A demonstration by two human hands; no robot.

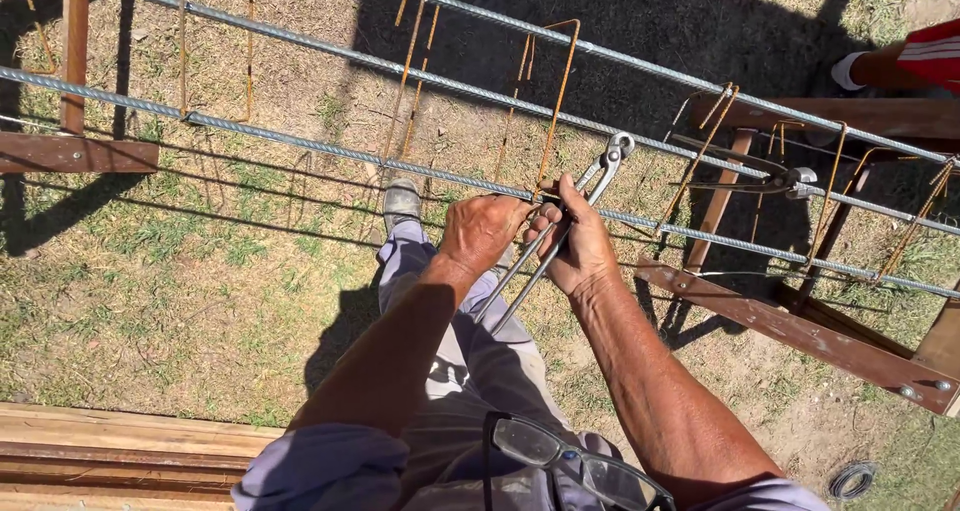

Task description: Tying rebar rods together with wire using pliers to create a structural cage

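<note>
My right hand (578,243) grips a pair of long-handled steel pincers (560,233), jaws up beside the near ribbed steel bar (300,143). My left hand (482,229) is closed at the same spot on the bar, where a rusty wire stirrup (556,111) meets it; what its fingers hold is hidden. Two more long ribbed bars (400,69) run parallel behind, with several rusty stirrups hanging along them.
Wooden trestles (790,321) carry the bars at right and at left (75,151). A second pair of pincers (760,179) rests on the bars at right. Another person's leg (900,66) shows top right. Planks (120,451) lie lower left; a wire coil (852,481) lies lower right.
</note>
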